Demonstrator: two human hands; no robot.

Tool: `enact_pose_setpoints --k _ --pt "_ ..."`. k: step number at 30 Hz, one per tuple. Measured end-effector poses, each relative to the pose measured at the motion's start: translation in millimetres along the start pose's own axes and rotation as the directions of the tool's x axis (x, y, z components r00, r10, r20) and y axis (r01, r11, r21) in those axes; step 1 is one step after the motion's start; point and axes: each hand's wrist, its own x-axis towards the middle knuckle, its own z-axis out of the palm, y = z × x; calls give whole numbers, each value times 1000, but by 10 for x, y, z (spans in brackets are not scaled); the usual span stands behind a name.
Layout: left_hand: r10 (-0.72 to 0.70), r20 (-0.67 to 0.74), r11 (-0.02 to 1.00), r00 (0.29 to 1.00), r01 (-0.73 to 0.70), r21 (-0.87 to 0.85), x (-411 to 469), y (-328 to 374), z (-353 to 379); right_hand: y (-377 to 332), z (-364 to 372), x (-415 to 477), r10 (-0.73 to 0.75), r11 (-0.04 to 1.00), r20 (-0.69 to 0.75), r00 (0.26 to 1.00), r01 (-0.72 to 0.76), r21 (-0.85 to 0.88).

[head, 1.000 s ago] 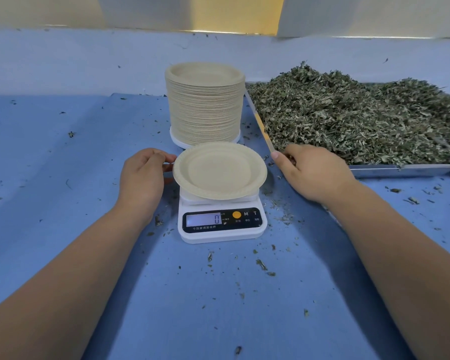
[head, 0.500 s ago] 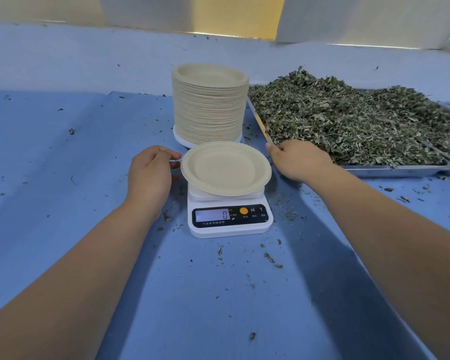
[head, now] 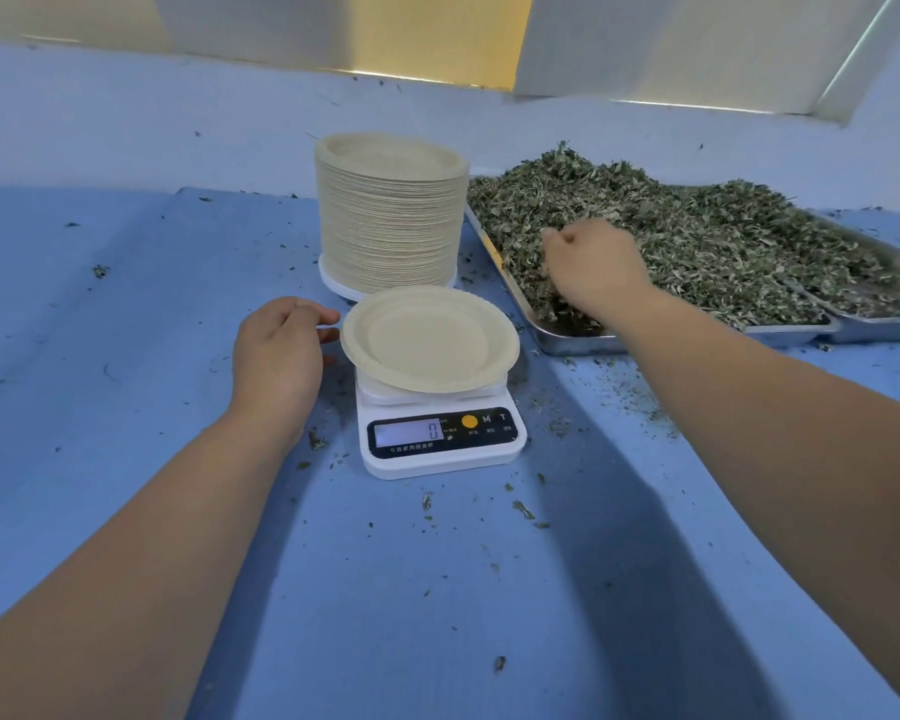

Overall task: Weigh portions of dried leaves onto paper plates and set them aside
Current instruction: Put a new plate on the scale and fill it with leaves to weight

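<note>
White scale (head: 440, 449) reads 0 (keys (head: 487, 419) M, T); right hand (head: 591, 272) grips leaves (head: 697, 241).

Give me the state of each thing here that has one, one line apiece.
paper plate: empty, sitting on the scale.
scale: switched on, display reads 0.
plate stack: tall, upright, behind the scale.
tray: heaped with dried leaves.
left hand: fingertips at the paper plate's rim, gripping nothing.
right hand: fingers curled into the dried leaves.

Two bare forearms, uncovered from elbow to wrist, lead to two bare hands: the left hand (head: 279, 350) and the right hand (head: 591, 270), both with rounded knuckles.
</note>
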Motion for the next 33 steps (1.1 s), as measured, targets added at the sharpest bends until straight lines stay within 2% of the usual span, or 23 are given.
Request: enact_pose_setpoints --k 5,9,11,14,15,17,20,23,25,28,30,33 --pt "1 5 1000 1000 -1 2 -1 -2 -7 -483 -220 54 -134 986 -87 987 142 89" --pt "-2 3 1000 1000 2 -11 -12 12 -22 -921 -120 -180 -269 947 -81 960 279 161" --pt "-4 4 1000 1000 4 -14 -22 27 -26 -1046 46 -372 -340 932 34 940 332 147" --pt "-12 1 1000 1000 12 -23 -23 29 -23 -1065 274 -582 -405 909 315 858 414 39" --pt "-12 -3 1000 1000 12 -27 -20 21 -25 -1045 304 -600 -414 901 352 839 433 27" --pt "-9 -6 1000 1000 9 -28 -11 6 -28 -1012 278 -576 -434 896 314 844 440 56" --pt "-7 10 1000 1000 7 -4 7 -6 -12 -885 160 -437 -410 912 153 899 402 82" --pt "-9 2 1000 1000 9 6 7 -11 -16 -578 85 -230 -308 951 68 949 308 6" --pt "-12 -1 1000 1000 12 11 6 -10 -22 -341 106 -131 -213 968 118 970 226 -111" --pt "-9 1 1000 1000 8 20 -5 8 -22 -108 251 -135 -142 942 380 914 243 -231" --pt "-3 1 1000 1000 3 23 -18 26 -24 -55 320 -192 -94 964 494 865 203 -172" --pt "1 2 1000 1000 -1 18 -37 43 -23 -32 347 -173 -84 985 477 875 146 -95"
